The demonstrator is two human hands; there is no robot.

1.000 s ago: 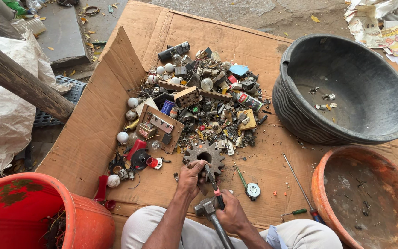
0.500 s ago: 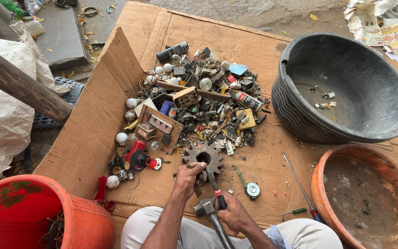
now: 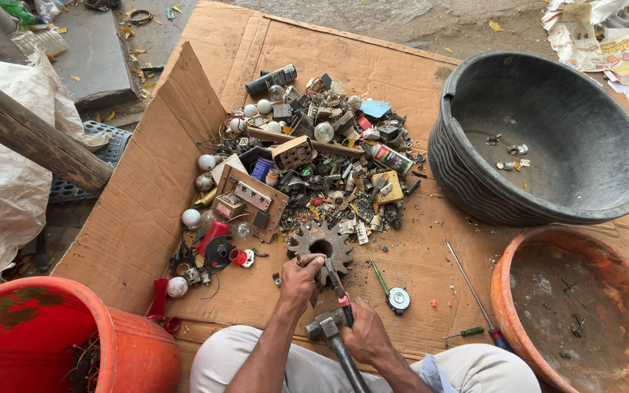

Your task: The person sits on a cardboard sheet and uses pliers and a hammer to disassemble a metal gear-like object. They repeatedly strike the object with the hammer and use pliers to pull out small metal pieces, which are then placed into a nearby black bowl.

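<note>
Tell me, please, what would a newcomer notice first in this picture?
First, the dense heap of small mixed scrap parts and round bulbs on the brown cardboard sheet in the middle. Just below it, the left hand rests on a rusty toothed metal gear, while the right hand grips a metal-headed hammer. A big empty-looking black rubber tub stands at upper right.

Bare forearms, pale grey trousers

A black rubber tub (image 3: 475,189), two orange basins (image 3: 507,291), scattered bulbs (image 3: 207,161) and a white sack (image 3: 1,182) surround the cardboard (image 3: 140,211).
</note>
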